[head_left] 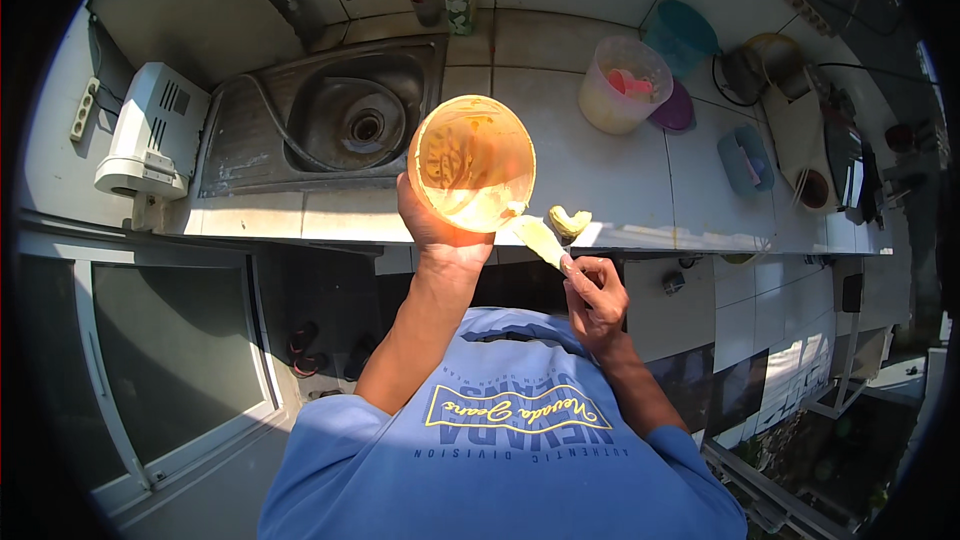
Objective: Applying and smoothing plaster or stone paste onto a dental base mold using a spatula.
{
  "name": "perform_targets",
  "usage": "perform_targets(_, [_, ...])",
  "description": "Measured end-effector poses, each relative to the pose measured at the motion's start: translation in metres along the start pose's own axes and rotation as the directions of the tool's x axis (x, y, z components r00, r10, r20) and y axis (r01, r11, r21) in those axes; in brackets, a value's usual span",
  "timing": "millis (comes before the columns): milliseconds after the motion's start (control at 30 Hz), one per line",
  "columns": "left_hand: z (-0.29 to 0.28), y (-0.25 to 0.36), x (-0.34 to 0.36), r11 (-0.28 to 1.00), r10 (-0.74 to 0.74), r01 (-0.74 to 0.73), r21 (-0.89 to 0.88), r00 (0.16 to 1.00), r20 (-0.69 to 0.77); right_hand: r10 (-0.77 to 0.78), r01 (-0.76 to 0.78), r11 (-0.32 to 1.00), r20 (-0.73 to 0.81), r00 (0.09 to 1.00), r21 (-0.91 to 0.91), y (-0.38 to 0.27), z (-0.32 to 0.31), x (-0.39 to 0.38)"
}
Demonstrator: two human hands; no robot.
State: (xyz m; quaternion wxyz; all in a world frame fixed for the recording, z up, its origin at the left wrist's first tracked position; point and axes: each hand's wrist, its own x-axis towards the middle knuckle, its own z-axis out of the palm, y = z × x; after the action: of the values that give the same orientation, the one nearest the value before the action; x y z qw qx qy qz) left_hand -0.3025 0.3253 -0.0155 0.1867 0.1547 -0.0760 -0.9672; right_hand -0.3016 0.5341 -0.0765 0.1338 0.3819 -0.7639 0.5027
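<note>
My left hand [445,240] grips a round, pale orange tub [470,170] from below. The tub's mouth faces me, and streaky residue clings to its inner wall and bottom. In my right hand [597,298] is a flat, pale yellow-green scraper [540,240], pinched between thumb and fingers. The scraper's far end meets the tub's lower right rim, where a small whitish blob sits. Just right of the tub, a curled pale yellow lump [570,223] lies at the counter's front edge.
A steel sink [365,120] with a hose lies left, beside a white appliance [155,130]. Farther right stand a translucent tub [625,85] holding a pink scoop, a teal bowl [682,37] and a blue container [746,160]. A bottle [459,5] stands behind.
</note>
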Motion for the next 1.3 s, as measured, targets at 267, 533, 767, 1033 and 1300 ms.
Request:
perform_targets(267, [0.009,-0.006,-0.004,0.934,0.139,-0.234,0.271,0.934,0.329,0.037,-0.032,0.999,0.150,0.988,-0.036,-0.020,-0.071,0.077])
perform_targets(533, [0.017,-0.029,0.005,0.943,-0.019,-0.007,0.332,0.997,0.077,0.216,-0.245,0.969,0.453,0.865,0.006,0.008,-0.079,0.099])
perform_targets(767, [-0.021,-0.061,0.027,0.963,-0.133,0.132,0.235,0.991,-0.009,0.596,-0.827,0.427,0.574,0.561,0.366,0.019,-0.091,0.058])
perform_targets(1033, [-0.040,-0.146,0.037,0.836,-0.545,0.549,-0.013,0.832,0.101,0.810,-0.763,0.426,0.171,0.561,0.486,0.032,-0.176,0.017])
perform_targets(1300, [-0.095,-0.286,0.068,0.649,-0.707,0.695,-0.309,0.702,0.093,0.882,-0.763,0.460,-0.133,0.453,0.454,0.041,-0.243,-0.012])
